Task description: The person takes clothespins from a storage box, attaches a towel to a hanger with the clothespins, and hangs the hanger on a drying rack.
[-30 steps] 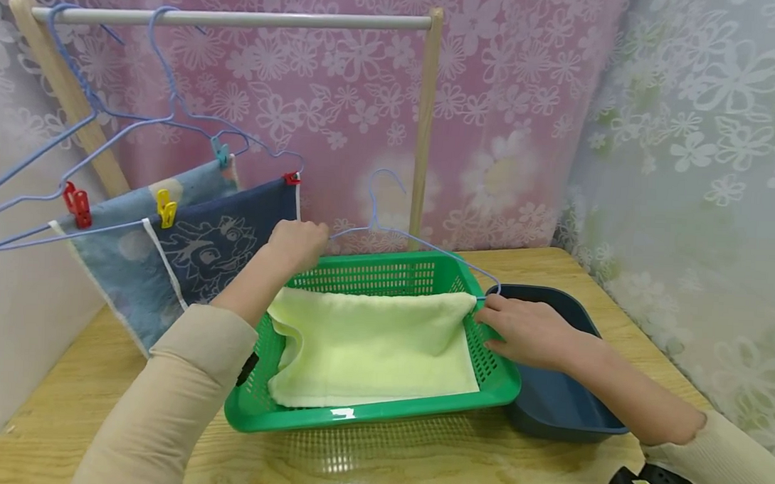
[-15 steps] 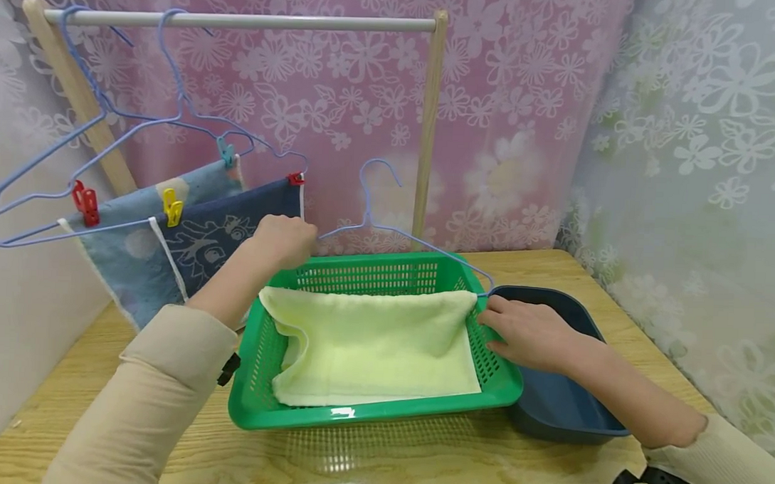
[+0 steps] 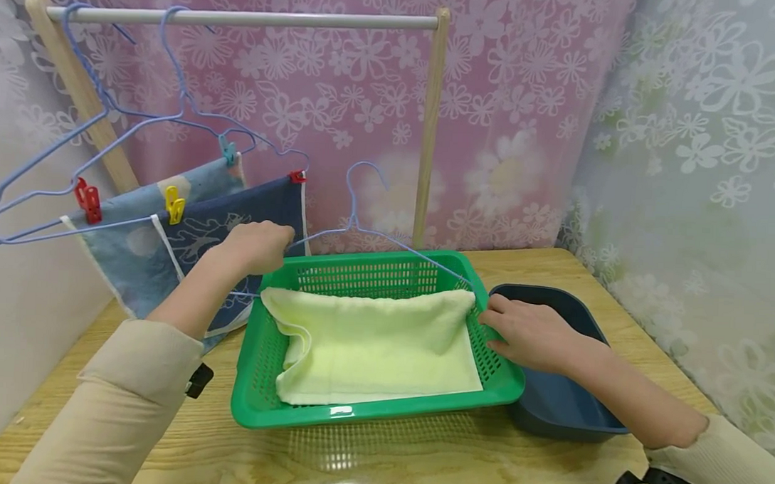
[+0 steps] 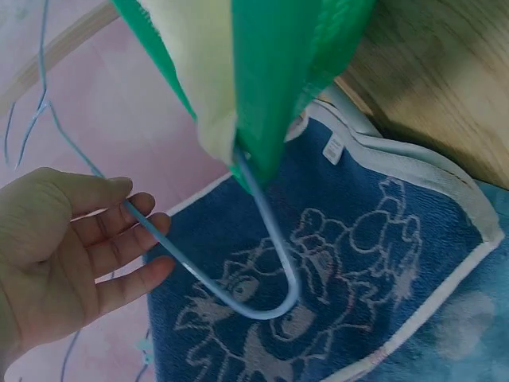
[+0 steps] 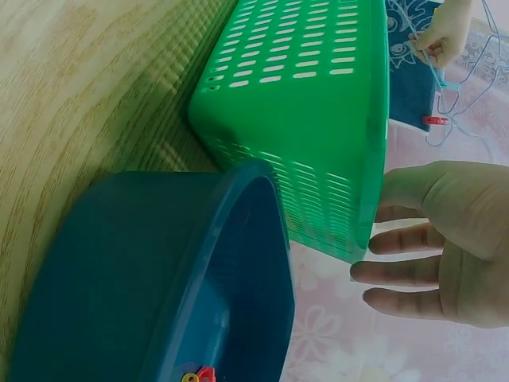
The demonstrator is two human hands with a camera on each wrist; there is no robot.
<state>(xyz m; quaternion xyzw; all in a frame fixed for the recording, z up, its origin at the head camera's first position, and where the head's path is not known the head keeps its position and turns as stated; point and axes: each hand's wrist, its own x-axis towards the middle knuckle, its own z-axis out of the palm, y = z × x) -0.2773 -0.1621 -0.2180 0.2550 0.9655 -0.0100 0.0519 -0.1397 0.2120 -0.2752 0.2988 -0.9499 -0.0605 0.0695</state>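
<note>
My left hand (image 3: 256,244) pinches the left arm of a blue wire clothes hanger (image 3: 353,219), between thumb and fingers in the left wrist view. The hanger's bent left end (image 4: 278,306) sticks out past the basket, in front of a navy patterned towel. Its bottom bar runs in under the folded top of a pale yellow towel (image 3: 383,356), which lies in a green plastic basket (image 3: 369,414). My right hand (image 3: 532,334) is at the basket's right side, fingers fairly straight with the tips right at the rim (image 5: 374,143). The hanger's right end is hidden by the towel and basket.
Beside the basket on the right stands a dark blue basin (image 3: 567,408) with small clothespins (image 5: 205,374) inside. On the left, a rack's rail (image 3: 273,21) carries two hangers with the navy towel (image 3: 261,202) and a light blue towel (image 3: 126,279), held by coloured clothespins (image 3: 174,205).
My left hand has drawn the hanger leftward, so its hook moved left and its left end now shows outside the basket. Its right end has slipped away from my right hand, which stays in place.
</note>
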